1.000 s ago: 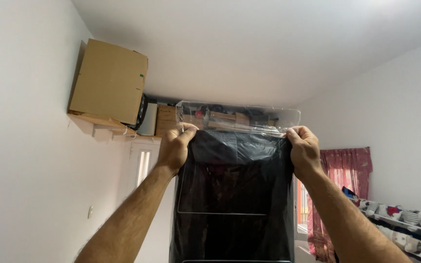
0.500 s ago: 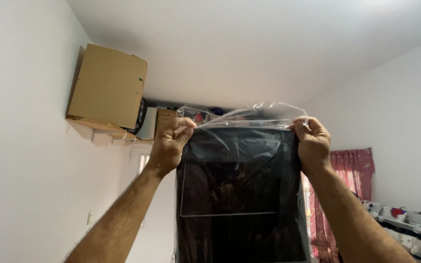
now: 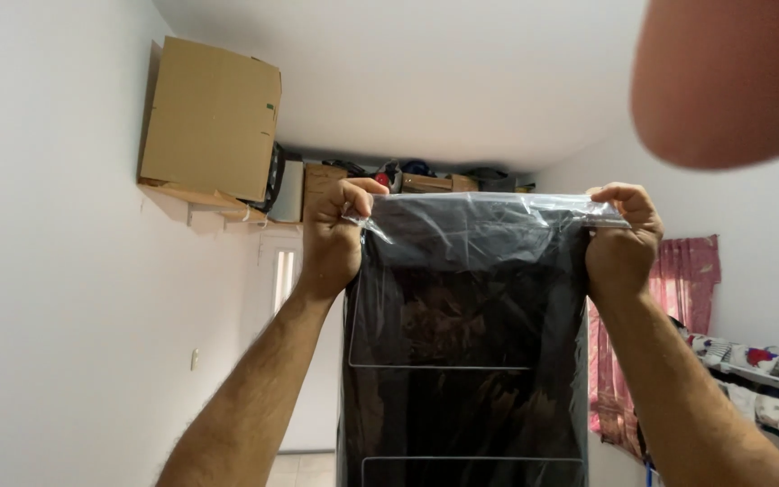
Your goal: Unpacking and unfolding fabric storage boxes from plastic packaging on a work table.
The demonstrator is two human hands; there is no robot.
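Currently we hold the clear bag (image 3: 466, 298) of dark cloth mid-frame, left hand (image 3: 334, 236) and right hand (image 3: 622, 242) pinching its top corners; judged next: keep the mouth taut.

A cardboard box (image 3: 211, 119) sits on a wall shelf (image 3: 193, 195) beside pink curtains (image 3: 691, 289).

hands (image 3: 335, 236): 2 | clear bag (image 3: 471, 343): 1 | cardboard box (image 3: 211, 119): 1 | pink curtain (image 3: 691, 271): 1

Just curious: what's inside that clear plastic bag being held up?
Inside the clear plastic bag gripped by the left hand and right hand is a dark folded item; what kind cannot be told.
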